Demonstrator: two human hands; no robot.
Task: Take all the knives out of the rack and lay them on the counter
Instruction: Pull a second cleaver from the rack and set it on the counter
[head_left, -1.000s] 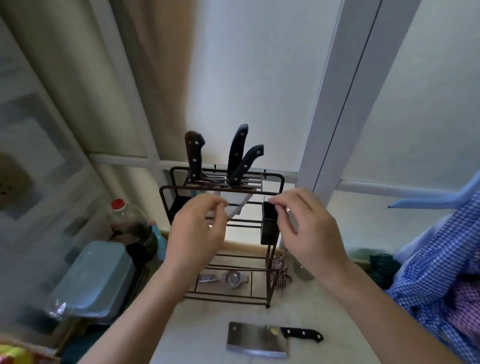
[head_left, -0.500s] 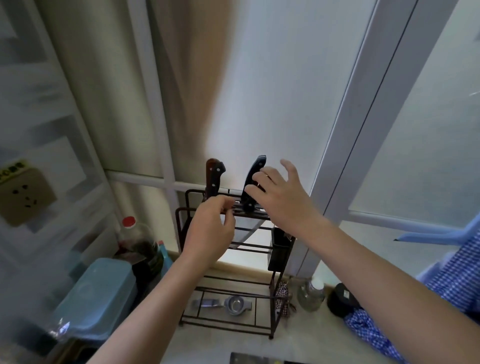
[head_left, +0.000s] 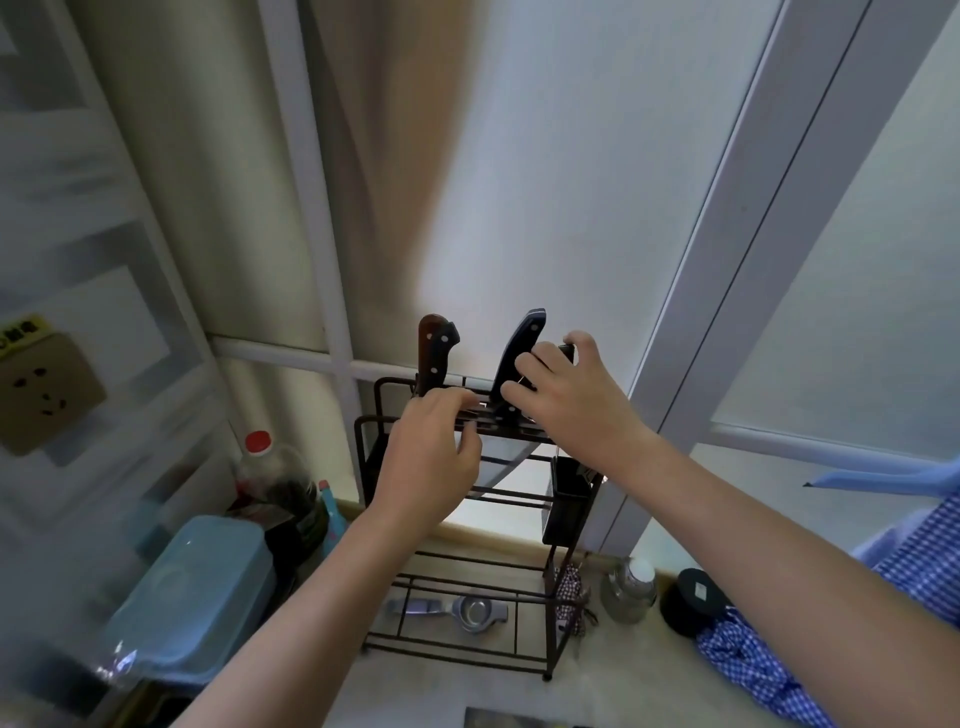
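Observation:
A dark wire rack (head_left: 382, 525) stands on the pale counter (head_left: 431, 696) against the window. Three knives stand in its top slots: a brown-and-black handle (head_left: 435, 353) on the left, a black handle (head_left: 522, 351) in the middle, and a third black handle (head_left: 568, 351) on the right. My right hand (head_left: 571, 402) is closed around that right handle. My left hand (head_left: 431, 460) grips the rack's top front rail, just below the left knife. One blade (head_left: 501, 470) shows through the rack's bars. A cleaver (head_left: 498, 719) lies on the counter at the bottom edge, mostly cut off.
A blue lidded box (head_left: 192, 597) and a red-capped bottle (head_left: 270, 467) stand left of the rack. A black holder (head_left: 569, 501) hangs on its right side, and a metal squeezer (head_left: 467, 613) lies on its bottom shelf. A jar (head_left: 628, 592), a dark tin (head_left: 688, 605) and checked cloth (head_left: 753, 670) sit to the right.
My right hand rose from the rack's front to the knife handles and closed on the right one. My left hand moved up to the top rail. The view tilted upward.

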